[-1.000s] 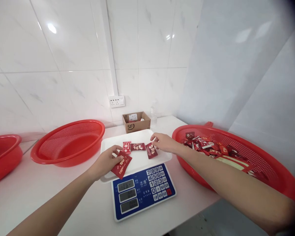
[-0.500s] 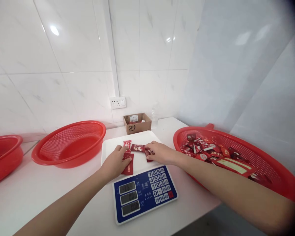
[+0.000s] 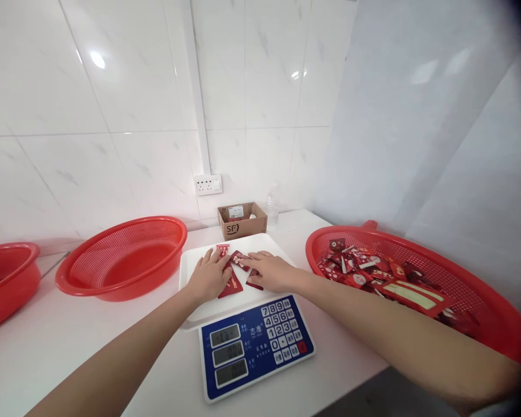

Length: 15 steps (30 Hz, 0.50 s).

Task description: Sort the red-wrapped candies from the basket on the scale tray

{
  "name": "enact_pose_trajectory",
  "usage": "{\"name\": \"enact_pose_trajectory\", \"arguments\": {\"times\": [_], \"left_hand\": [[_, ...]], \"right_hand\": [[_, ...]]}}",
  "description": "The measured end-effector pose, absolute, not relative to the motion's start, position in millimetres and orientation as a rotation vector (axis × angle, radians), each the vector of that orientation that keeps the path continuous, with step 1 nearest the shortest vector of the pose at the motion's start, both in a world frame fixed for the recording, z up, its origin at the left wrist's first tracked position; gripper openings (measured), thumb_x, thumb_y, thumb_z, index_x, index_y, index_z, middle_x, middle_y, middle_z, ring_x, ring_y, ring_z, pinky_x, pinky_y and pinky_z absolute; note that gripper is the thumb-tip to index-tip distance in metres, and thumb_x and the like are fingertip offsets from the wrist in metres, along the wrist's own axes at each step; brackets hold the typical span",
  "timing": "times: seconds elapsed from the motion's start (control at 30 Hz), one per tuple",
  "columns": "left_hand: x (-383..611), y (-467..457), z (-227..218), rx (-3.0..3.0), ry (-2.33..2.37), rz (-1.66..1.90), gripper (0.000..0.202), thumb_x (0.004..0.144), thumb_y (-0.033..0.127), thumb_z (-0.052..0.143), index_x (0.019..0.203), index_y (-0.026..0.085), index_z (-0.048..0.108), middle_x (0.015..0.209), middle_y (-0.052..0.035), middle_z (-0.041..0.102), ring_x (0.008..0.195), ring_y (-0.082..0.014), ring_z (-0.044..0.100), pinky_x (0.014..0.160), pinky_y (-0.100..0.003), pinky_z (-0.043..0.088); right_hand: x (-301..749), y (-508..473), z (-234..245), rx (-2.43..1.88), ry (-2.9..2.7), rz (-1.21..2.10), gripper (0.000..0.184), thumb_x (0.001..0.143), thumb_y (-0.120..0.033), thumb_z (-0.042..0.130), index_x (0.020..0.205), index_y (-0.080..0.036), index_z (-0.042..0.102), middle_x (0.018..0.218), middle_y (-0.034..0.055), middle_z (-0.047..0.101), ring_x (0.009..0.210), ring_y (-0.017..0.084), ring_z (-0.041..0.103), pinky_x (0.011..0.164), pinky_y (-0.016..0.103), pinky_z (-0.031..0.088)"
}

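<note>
Red packets (image 3: 235, 272), between left hand (image 3: 210, 277), right hand (image 3: 270, 273)

Red packets (image 3: 233, 285) — partly covered, prints unreadable.

The scale (image 3: 252, 341) sits between two baskets, one left (image 3: 121, 258), one right (image 3: 417, 284), with a box (image 3: 242, 220) behind it.

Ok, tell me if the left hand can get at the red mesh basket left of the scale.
Probably yes: the left hand rests on the scale tray beside the red mesh basket, nothing standing between them.
</note>
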<state>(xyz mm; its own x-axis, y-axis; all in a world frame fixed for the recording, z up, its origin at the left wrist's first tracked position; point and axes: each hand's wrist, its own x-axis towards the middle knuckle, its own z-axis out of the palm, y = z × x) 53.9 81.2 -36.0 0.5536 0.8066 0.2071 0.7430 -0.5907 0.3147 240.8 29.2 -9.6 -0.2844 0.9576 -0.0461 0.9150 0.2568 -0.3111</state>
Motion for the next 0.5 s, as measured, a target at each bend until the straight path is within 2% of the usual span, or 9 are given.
{"name": "enact_pose_trajectory", "arguments": {"times": [0.07,0.17,0.33,0.43,0.5], "left_hand": [[55,81,-36,2.592,1.351,0.497,0.034,0.090,0.027,0.040,0.118,0.018,0.056,0.137,-0.0149,0.049,0.135,-0.0334,0.032,0.109,-0.052,0.025],[58,77,-34,2.584,1.377,0.526,0.031,0.091,0.028,0.037,0.109,0.014,0.058,0.127,-0.0189,0.052,0.127,-0.0337,0.041,0.105,-0.051,0.030],[56,76,-30,2.543,1.248,0.539,0.026,0.091,0.036,0.041,0.102,0.018,0.058,0.116,-0.0132,0.055,0.113,-0.0287,0.051,0.100,-0.046,0.039],[47,78,-23,2.506,1.108,0.477,0.041,0.087,0.049,0.050,0.116,0.021,0.054,0.123,-0.0117,0.053,0.111,-0.0266,0.055,0.096,-0.042,0.045],[39,80,-18,2.491,1.014,0.403,0.063,0.079,0.054,0.060,0.132,0.023,0.045,0.139,-0.0126,0.044,0.123,-0.0280,0.048,0.101,-0.041,0.042]], "right_hand": [[239,30,-11,-1.770,-2.355,0.414,0.055,0.087,-0.033,0.054,0.141,-0.026,0.045,0.140,0.0117,0.051,0.131,0.032,0.039,0.100,0.045,0.037],[237,31,-13,-1.788,-2.308,0.397,0.052,0.088,-0.035,0.054,0.137,-0.021,0.048,0.134,0.0149,0.055,0.127,0.032,0.044,0.097,0.045,0.038],[239,33,-16,-1.776,-2.263,0.394,0.045,0.087,-0.034,0.054,0.129,-0.019,0.053,0.126,0.0151,0.058,0.120,0.032,0.049,0.094,0.043,0.040],[243,34,-16,-1.742,-2.247,0.427,0.044,0.087,-0.032,0.055,0.129,-0.019,0.053,0.127,0.0152,0.058,0.120,0.031,0.050,0.095,0.044,0.040],[246,33,-15,-1.703,-2.246,0.469,0.050,0.087,-0.033,0.056,0.134,-0.019,0.050,0.133,0.0149,0.054,0.122,0.030,0.049,0.097,0.043,0.040]]}}
